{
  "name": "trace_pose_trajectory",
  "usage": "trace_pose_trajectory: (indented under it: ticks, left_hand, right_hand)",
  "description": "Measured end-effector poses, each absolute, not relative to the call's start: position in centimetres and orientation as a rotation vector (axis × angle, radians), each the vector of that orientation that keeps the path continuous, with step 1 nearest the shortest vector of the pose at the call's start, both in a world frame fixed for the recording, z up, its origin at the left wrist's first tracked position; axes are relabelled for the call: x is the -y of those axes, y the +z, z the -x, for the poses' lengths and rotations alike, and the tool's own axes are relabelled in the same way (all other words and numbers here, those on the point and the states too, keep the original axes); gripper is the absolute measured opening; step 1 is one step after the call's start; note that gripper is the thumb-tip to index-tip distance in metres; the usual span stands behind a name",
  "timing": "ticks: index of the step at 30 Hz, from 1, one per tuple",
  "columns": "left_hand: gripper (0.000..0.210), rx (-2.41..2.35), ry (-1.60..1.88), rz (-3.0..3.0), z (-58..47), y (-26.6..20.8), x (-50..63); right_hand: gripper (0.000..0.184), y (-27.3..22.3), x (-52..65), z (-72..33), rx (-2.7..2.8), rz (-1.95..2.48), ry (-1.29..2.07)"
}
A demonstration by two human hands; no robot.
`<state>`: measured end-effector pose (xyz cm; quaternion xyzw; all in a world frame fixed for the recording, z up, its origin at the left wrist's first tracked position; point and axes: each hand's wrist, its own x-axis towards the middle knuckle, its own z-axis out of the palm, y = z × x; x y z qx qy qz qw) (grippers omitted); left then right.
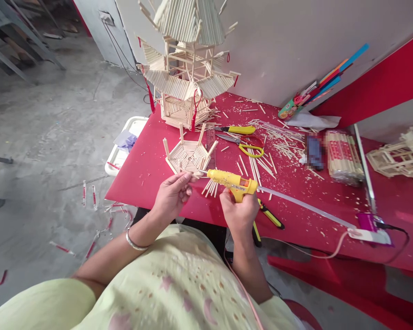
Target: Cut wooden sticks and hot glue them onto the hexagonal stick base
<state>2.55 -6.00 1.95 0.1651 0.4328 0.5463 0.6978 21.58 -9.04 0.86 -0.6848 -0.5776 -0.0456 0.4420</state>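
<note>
The person's right hand point(241, 211) is wrapped round the handle of a yellow glue gun point(227, 180), its nozzle pointing left; a long translucent glue stick point(303, 204) trails from its back toward the right. The left hand point(172, 195) has thumb and forefinger brought together just beside the nozzle; whether anything sits between them cannot be told. Both hands are over the near edge of a red tabletop point(134, 183), close to the body, forearms converging. Just beyond the left fingertips stands a hexagonal stick base point(187, 158) with upright posts round its rim; left of it the red surface runs to a slanting side edge, while loose sticks point(289, 144) and scissors point(251, 150) crowd its right. Behind it rises a tiered stick pagoda point(170, 83). Past the left edge, a white tray point(137, 123) holds purplish material point(126, 140). At the back right, a leaning green container point(287, 110) holds coloured strips point(330, 85), and nearer lies a plastic-wrapped bundle of sticks point(344, 156)
</note>
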Motion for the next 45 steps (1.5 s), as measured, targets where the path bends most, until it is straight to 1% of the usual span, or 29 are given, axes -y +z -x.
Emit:
trace_pose_trajectory:
  ticks: [8, 23, 36, 39, 42, 45]
  left_hand:
    - [0.034, -0.855, 1.225, -0.227, -3.5, 2.6, 6.1]
    - [0.031, -0.834, 1.213, -0.228, -3.5, 2.5, 6.4]
    - [0.033, -0.857, 1.176, -0.238, -3.7, 2.7, 6.6]
    - [0.033, -0.871, 1.172, -0.243, -3.8, 2.7, 6.7]
    - [0.032, -0.902, 1.203, -0.267, -3.8, 2.6, 6.8]
    - [0.032, -0.947, 1.216, -0.293, -4.0, 2.6, 6.8]
  right_hand:
    - [0.011, 0.8, 9.8, -22.0, 1.405, 1.693, -0.068]
    - [0.01, 0.4, 10.2, -22.1, 1.409, 1.755, -0.042]
    - [0.012, -0.3, 10.2, -21.9, 1.375, 1.746, -0.005]
    - [0.017, -0.1, 10.0, -22.3, 1.362, 1.759, 0.021]
    - [0.032, 1.0, 10.0, -24.6, 1.291, 1.847, 0.053]
    - [0.049, 2.1, 10.1, -28.6, 1.19, 2.023, 0.188]
